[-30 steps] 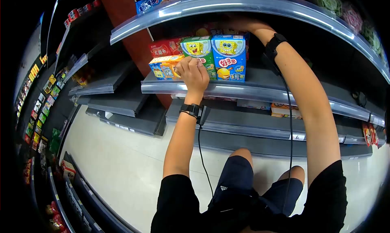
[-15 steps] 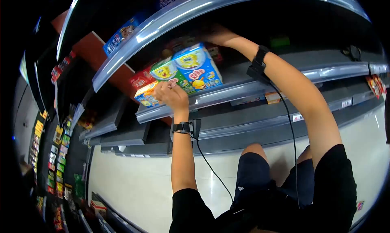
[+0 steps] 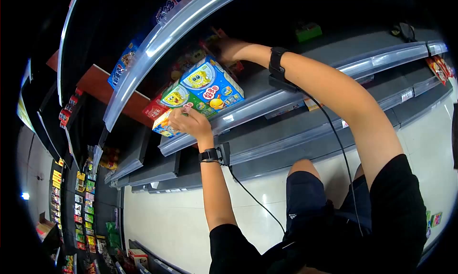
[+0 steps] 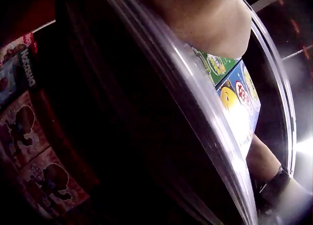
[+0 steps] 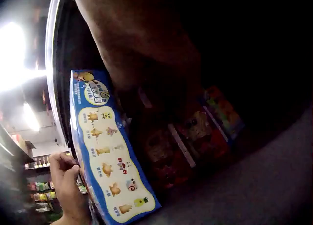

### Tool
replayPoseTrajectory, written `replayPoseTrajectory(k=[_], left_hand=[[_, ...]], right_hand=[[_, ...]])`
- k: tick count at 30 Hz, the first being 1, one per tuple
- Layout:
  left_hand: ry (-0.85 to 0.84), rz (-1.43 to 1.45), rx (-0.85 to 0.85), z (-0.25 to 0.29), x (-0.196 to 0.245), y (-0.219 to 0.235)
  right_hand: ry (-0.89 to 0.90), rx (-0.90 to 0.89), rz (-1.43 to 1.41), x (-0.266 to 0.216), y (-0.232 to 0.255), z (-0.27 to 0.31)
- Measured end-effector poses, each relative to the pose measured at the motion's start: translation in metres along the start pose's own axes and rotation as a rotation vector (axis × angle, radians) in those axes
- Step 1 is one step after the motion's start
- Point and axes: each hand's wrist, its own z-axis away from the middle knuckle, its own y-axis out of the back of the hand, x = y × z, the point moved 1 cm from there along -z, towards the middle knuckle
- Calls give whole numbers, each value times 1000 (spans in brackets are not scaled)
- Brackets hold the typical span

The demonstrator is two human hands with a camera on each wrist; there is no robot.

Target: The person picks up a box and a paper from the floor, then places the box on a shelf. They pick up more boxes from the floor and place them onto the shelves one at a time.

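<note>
In the head view, my left hand [image 3: 192, 123] rests with loosely bent fingers against the fronts of an orange box [image 3: 164, 126] and a green box [image 3: 175, 97]. A larger blue box [image 3: 210, 85] stands beside the green one, near the shelf's front edge. My right hand [image 3: 230, 50] reaches behind the blue box; its fingers are hidden in shadow. The right wrist view shows that hand [image 5: 151, 63] dark above red boxes [image 5: 164, 146], with the blue box's side panel [image 5: 112, 161] nearby; whether it grips one cannot be told.
A clear shelf lip [image 3: 286, 100] runs along the front, and another shelf edge [image 3: 152, 47] curves overhead. Further right on the shelf lies a green pack [image 3: 308, 32]. Lower shelves and a pale floor [image 3: 162, 216] lie below, with stocked racks at the left.
The head view has turned, so the shelf appears more tilted. My right hand remains behind the blue box, and my left hand remains at the box fronts.
</note>
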Motion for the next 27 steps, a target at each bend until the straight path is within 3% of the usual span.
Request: replayPoseTrajectory(k=[3, 9, 15, 18, 21, 24, 27], left_hand=[[-17, -11, 2, -2, 0, -1], [33, -17, -13, -2, 4, 2], [-10, 43, 26, -1, -1, 1], [-25, 26, 48, 0, -3, -1], [-21, 28, 33, 0, -3, -1], [-22, -9, 30, 2, -4, -1], [-13, 12, 24, -2, -2, -2]], right_hand=[[-37, -38, -12, -4, 8, 1], [57, 18, -7, -12, 15, 19], [-3, -50, -5, -30, 32, 29], [103, -2, 22, -12, 17, 14], [72, -35, -11, -23, 34, 30], [84, -136, -2, -5, 24, 11], [83, -30, 96, -4, 27, 18]])
